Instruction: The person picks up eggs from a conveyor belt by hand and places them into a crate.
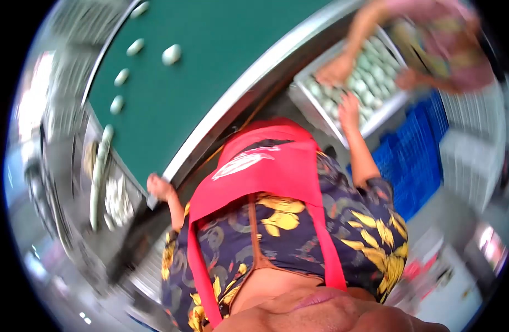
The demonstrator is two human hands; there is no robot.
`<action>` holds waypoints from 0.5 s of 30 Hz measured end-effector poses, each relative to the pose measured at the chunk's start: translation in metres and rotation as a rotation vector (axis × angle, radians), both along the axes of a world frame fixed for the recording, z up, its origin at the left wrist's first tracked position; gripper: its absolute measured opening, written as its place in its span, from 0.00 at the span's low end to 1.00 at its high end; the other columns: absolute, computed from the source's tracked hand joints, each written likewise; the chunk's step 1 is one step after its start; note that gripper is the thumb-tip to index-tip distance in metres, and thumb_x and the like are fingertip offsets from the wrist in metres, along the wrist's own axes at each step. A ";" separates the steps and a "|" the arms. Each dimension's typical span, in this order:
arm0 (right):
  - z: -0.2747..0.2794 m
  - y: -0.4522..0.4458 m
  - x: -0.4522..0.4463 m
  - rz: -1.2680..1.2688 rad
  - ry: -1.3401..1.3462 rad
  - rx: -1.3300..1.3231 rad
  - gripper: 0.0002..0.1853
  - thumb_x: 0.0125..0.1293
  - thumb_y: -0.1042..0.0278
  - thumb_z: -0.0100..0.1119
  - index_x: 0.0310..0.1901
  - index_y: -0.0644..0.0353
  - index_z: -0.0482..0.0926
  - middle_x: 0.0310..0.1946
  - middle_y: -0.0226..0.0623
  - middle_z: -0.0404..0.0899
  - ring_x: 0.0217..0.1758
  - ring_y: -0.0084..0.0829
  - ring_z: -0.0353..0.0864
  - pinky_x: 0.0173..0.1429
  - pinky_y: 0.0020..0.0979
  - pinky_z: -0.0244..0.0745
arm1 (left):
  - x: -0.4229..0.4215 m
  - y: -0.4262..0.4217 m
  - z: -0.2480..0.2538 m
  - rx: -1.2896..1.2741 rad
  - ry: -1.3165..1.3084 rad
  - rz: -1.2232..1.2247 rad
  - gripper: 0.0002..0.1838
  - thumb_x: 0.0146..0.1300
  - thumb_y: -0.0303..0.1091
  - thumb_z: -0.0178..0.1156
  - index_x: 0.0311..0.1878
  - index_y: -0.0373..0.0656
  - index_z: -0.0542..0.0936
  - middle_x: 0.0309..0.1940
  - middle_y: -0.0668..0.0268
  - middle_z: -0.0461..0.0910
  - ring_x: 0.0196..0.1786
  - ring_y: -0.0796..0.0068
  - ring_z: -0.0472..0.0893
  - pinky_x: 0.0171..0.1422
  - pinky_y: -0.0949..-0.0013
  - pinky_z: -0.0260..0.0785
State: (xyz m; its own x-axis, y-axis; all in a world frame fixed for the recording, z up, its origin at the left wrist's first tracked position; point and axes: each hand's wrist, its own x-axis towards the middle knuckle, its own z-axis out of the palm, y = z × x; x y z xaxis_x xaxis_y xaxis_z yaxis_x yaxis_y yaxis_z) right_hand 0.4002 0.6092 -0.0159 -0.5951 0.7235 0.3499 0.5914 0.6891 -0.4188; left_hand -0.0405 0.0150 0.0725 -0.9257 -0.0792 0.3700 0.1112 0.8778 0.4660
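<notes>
My left hand is at the near corner of a green-topped table, its fingers curled at the metal edge. My right hand reaches over a white crate filled with pale green, egg-shaped pieces. Its fingers stretch out onto them, and I see nothing held in it. Another person's hand reaches into the same crate from the far side. That person's other hand is at the crate's right rim. Motion blurs the finger details.
Several pale pieces lie on the green surface, some in a row near its left edge. A long pale roller or tube and a pile of white pieces are at the left. Blue crates stand to my right.
</notes>
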 end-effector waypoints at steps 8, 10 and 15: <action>0.058 -0.026 -0.026 -0.037 -0.260 0.137 0.28 0.65 0.46 0.66 0.56 0.64 0.82 0.56 0.56 0.81 0.62 0.56 0.74 0.70 0.52 0.65 | -0.009 -0.023 -0.001 0.048 0.162 0.042 0.06 0.61 0.30 0.58 0.38 0.45 0.84 0.42 0.59 0.84 0.50 0.55 0.80 0.58 0.55 0.72; 0.024 0.010 -0.013 0.166 -0.485 0.060 0.32 0.66 0.43 0.64 0.60 0.62 0.79 0.55 0.55 0.81 0.62 0.57 0.75 0.69 0.52 0.65 | -0.006 -0.027 0.004 0.118 0.177 0.000 0.07 0.60 0.33 0.58 0.38 0.45 0.83 0.42 0.58 0.83 0.50 0.54 0.79 0.59 0.55 0.71; 0.056 0.149 -0.128 1.989 -0.708 0.420 0.34 0.55 0.53 0.69 0.64 0.54 0.78 0.72 0.39 0.66 0.76 0.57 0.62 0.72 0.54 0.69 | 0.006 -0.014 0.031 0.065 0.168 0.017 0.05 0.61 0.33 0.55 0.35 0.47 0.80 0.37 0.61 0.81 0.50 0.55 0.78 0.57 0.56 0.72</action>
